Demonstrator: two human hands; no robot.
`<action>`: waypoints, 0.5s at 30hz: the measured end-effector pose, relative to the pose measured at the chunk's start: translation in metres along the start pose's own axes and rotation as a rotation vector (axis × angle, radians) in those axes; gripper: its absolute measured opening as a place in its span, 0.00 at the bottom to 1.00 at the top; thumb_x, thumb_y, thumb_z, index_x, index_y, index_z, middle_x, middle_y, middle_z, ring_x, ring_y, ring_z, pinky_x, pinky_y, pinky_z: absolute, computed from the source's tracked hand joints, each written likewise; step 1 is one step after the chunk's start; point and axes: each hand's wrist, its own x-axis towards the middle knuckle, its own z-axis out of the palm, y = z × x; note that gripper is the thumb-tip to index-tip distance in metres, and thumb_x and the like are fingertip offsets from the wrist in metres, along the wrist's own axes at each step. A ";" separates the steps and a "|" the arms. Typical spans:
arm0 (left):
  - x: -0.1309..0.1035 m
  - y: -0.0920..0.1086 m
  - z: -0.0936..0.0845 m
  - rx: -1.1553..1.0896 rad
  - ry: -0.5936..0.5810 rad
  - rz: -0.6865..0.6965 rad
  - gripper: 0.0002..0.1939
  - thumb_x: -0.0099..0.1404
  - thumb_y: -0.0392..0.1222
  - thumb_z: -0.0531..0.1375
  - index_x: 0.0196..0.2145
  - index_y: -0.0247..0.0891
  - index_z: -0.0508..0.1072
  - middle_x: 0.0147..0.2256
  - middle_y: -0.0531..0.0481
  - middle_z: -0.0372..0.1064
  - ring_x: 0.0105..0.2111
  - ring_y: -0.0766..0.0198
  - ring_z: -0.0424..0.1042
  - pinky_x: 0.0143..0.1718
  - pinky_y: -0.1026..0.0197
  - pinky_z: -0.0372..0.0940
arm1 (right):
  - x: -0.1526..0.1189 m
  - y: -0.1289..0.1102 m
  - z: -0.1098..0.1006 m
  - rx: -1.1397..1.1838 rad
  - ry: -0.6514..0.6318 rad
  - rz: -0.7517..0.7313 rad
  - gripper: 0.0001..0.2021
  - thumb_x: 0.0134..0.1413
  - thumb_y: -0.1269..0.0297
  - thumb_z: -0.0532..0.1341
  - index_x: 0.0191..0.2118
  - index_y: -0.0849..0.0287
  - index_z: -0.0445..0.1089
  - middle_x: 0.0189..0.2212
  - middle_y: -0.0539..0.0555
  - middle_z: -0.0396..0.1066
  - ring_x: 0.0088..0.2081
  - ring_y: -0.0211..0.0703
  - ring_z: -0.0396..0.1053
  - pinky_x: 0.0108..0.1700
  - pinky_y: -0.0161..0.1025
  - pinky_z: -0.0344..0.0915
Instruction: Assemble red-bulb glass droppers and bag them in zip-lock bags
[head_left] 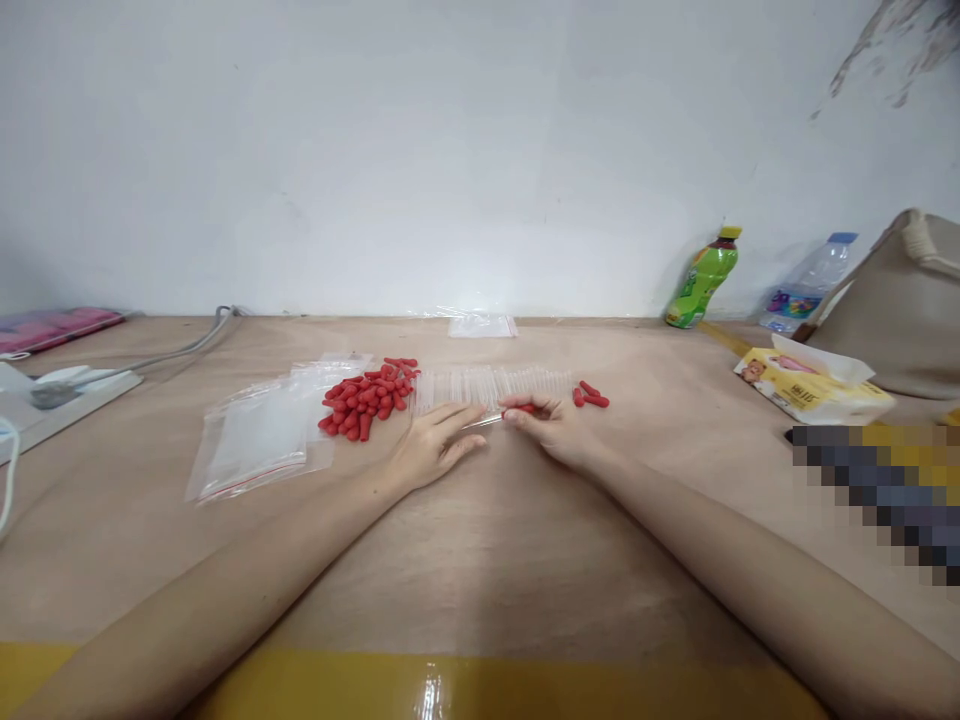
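My right hand [546,428] pinches a red rubber piece [517,411] at the right end of a thin clear tube [491,419]. The left end of that tube lies by the fingers of my left hand [439,442], which are apart, palm down, with nothing seen gripped in them. Behind both hands runs a row of clear tubes [487,384] side by side. A heap of red rubber pieces [365,398] sits left of the row, and several more red pieces [590,394] lie at its right end.
Clear zip bags [259,440] lie at the left, near a power strip [45,410]. Another bag [482,325] is by the wall. At the right stand a green bottle [703,280], a clear bottle [810,285], a tissue pack [814,385] and a beige bag [892,310].
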 end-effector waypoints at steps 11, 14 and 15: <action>0.003 0.004 -0.002 0.020 -0.003 -0.116 0.17 0.61 0.39 0.54 0.49 0.39 0.61 0.44 0.43 0.61 0.45 0.57 0.63 0.47 0.53 0.61 | 0.031 -0.015 -0.121 -0.079 0.548 0.129 0.14 0.43 0.54 0.62 0.34 0.58 0.65 0.20 0.47 0.62 0.20 0.32 0.59 0.21 0.31 0.56; 0.003 0.005 -0.001 0.017 -0.035 -0.131 0.16 0.61 0.40 0.54 0.48 0.39 0.62 0.43 0.43 0.62 0.44 0.57 0.63 0.45 0.53 0.62 | 0.034 0.010 -0.136 -0.383 0.567 0.286 0.13 0.42 0.59 0.62 0.34 0.61 0.64 0.22 0.52 0.66 0.22 0.35 0.63 0.21 0.32 0.58; 0.004 0.005 -0.001 0.020 -0.043 -0.139 0.16 0.61 0.40 0.54 0.47 0.38 0.63 0.43 0.43 0.62 0.44 0.57 0.63 0.45 0.53 0.62 | 0.036 0.018 -0.136 -0.470 0.555 0.305 0.12 0.43 0.59 0.61 0.32 0.61 0.64 0.23 0.53 0.67 0.22 0.35 0.63 0.21 0.32 0.58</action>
